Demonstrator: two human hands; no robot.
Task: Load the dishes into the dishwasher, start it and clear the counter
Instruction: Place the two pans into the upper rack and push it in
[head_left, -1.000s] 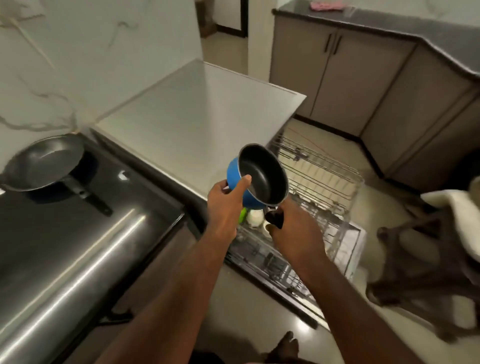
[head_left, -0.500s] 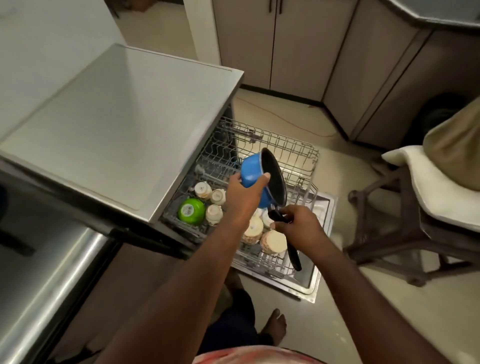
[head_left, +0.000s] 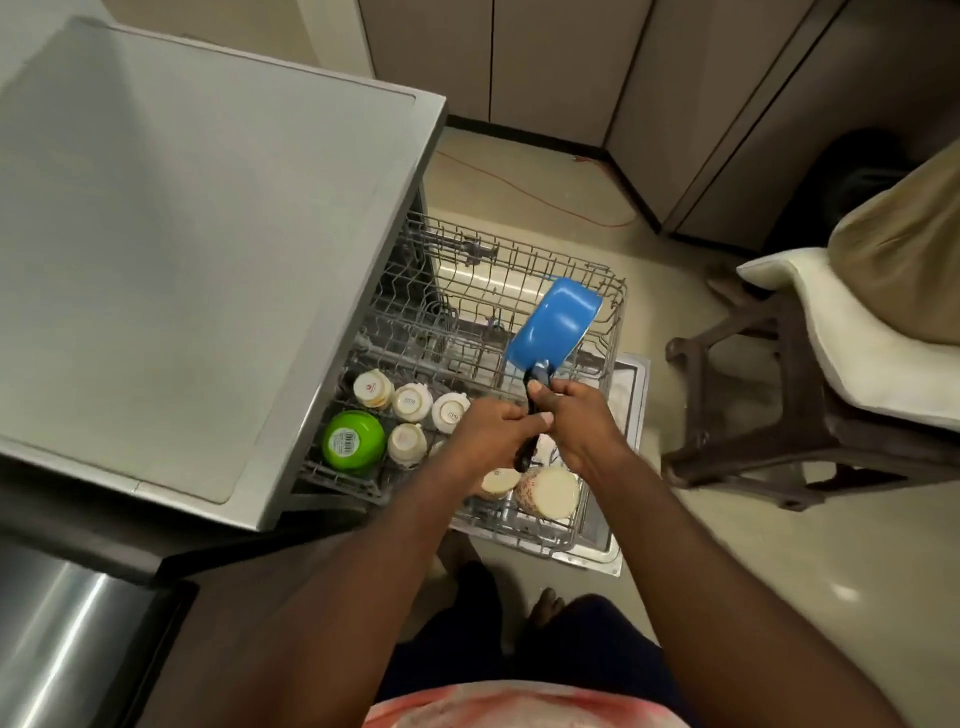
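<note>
A blue saucepan hangs mouth-down over the pulled-out wire rack of the open dishwasher. My right hand grips its black handle, thumb on top near the pan. My left hand holds the same handle lower down, fingers curled round it. In the rack's near part stand several upturned cream cups, a green bowl and a cream bowl.
The grey dishwasher top fills the left. A steel surface lies at the lower left. A dark wooden chair with a white cloth stands right of the open door. Cabinets line the back. My feet are below the rack.
The pan has gone from upright beside the counter to mouth-down over the rack. My left hand left the pan's body and now holds the handle. The view tilted down.
</note>
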